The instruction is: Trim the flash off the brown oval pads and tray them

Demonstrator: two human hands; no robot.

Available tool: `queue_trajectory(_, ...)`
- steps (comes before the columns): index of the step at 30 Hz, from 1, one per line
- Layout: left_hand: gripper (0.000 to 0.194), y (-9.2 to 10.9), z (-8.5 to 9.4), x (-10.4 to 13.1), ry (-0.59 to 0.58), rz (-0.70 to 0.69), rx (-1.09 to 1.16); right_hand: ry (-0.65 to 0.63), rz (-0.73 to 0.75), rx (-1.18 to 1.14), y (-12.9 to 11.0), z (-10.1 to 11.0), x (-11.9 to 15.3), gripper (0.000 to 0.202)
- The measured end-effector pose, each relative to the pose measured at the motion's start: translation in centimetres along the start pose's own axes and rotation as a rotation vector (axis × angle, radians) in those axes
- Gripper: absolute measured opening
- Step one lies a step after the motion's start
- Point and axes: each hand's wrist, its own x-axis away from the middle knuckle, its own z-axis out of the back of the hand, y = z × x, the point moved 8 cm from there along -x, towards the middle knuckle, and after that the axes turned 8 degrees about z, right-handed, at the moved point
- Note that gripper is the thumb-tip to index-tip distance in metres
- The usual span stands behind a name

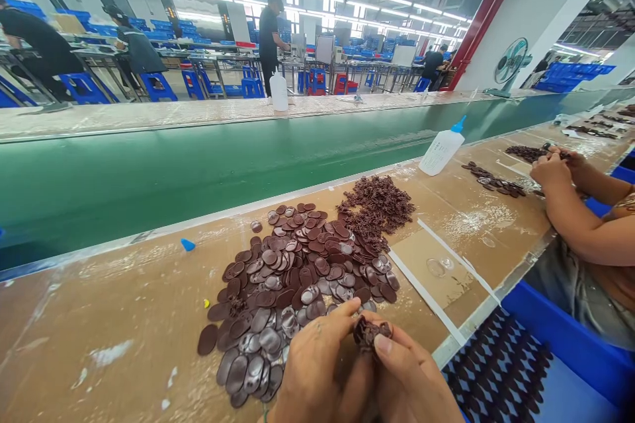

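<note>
Close to the camera, my left hand (315,363) and my right hand (409,367) meet around a small dark brown molded part (368,334) with an uneven, curled shape. My right thumb presses on its near side, and the left fingers close against its other side; the fingers hide some of it. Just beyond my hands lies a heap of flat oval brown pieces (297,258), some shiny. Behind that heap, touching it, is a pile of small, spiky brown parts (380,205).
A white bottle with a blue nozzle (441,151) stands beyond the piles. A blue cap (188,244) lies at left. Below the table edge at right, a blue bin (570,363) holds rows of dark parts. A co-worker's hands (555,165) work at right, beside the green conveyor belt (198,165).
</note>
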Motion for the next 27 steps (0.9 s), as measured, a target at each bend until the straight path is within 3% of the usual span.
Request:
queue_trajectory(5, 0.042, -0.8, -0.2, 0.7, 0.032, 0.083, 0.086, -0.012, -0.001, -0.015, 0.1, 0.3, -0.2, 0.022)
queue_trajectory(9, 0.037, -0.6, -0.2, 0.9, 0.076, 0.02, 0.21, 0.0, -0.042, -0.033, 0.3, 0.4, -0.2, 0.025)
queue_trajectory(17, 0.042, -0.4, -0.8, -0.5, -0.092, 0.001, 0.287, 0.057, 0.065, 0.018, -0.1, 1.0, -0.7, 0.021)
queue_trajectory(23, 0.04, -0.8, -0.9, -0.2, -0.054, 0.045, 0.326, 0.132, 0.076, 0.036, 0.3, 1.9, -0.9, 0.033)
queue_trajectory(27, 0.041, -1.0, -1.3, 0.2, -0.076, 0.048, 0.287, 0.082, 0.005, 0.048, 0.7, 2.0, -1.1, 0.03)
